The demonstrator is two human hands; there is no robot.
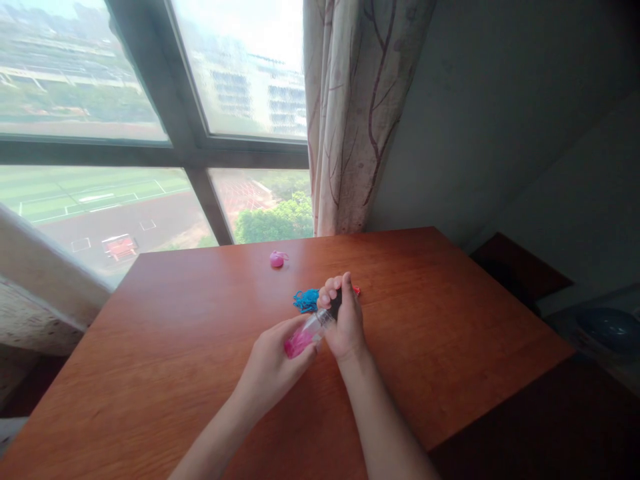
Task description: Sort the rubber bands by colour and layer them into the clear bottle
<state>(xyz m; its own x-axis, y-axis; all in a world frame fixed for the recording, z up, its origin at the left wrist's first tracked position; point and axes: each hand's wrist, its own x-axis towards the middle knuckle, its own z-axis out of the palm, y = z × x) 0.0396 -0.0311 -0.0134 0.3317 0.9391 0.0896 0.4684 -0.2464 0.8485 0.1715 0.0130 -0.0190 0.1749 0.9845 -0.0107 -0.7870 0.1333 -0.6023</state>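
Note:
Between my hands, tilted above the table, is a small clear bottle [301, 339] with pink contents in its lower part. My left hand [275, 357] is wrapped round the body of the bottle. The fingers of my right hand [347, 323] close round its black cap [336, 305], at the upper right end. Just behind the hands lies a bundle of blue strings [306, 301], partly covered by them. A bit of something red [357, 291] shows past my right thumb; its kind is hidden.
A small round pink object [277, 259] with a thin loop lies near the far edge of the brown wooden table [175, 333]. Beyond the table are a window [250, 153] and a patterned curtain [345, 133]. At the far right stands a bluish clear container [610, 329].

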